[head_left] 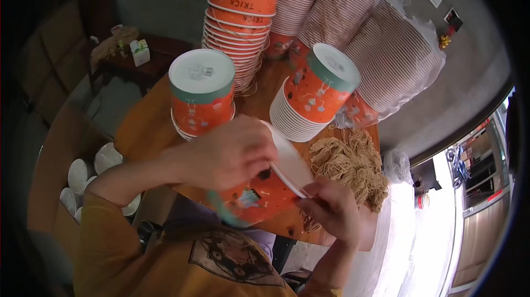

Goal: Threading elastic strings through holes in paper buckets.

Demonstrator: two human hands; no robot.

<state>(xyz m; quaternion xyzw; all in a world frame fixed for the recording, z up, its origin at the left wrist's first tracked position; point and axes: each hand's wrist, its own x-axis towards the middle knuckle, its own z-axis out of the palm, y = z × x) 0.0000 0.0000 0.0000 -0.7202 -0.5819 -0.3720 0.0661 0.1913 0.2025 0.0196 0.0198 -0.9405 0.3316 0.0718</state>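
An orange paper bucket (259, 200) with a teal base band and a white rim is tilted on its side close to my body, its mouth turned up and to the right. My left hand (229, 153) reaches across it, fingers curled closed at the rim's upper left; whether a cord is also between them I cannot make out. At the rim's lower right, my right hand (334, 208) pinches the edge between thumb and fingers. Just right of the bucket lies a loose heap of tan twine (353, 167).
Behind my left hand stands an upside-down bucket (202, 84). A tall nested stack with cords (237, 37) rises beyond it. To the right are a shorter stack (314, 92) and plastic-wrapped stacks (395, 54). Several white-bottomed buckets (107, 159) lie low at left, beside the wooden table (143, 123).
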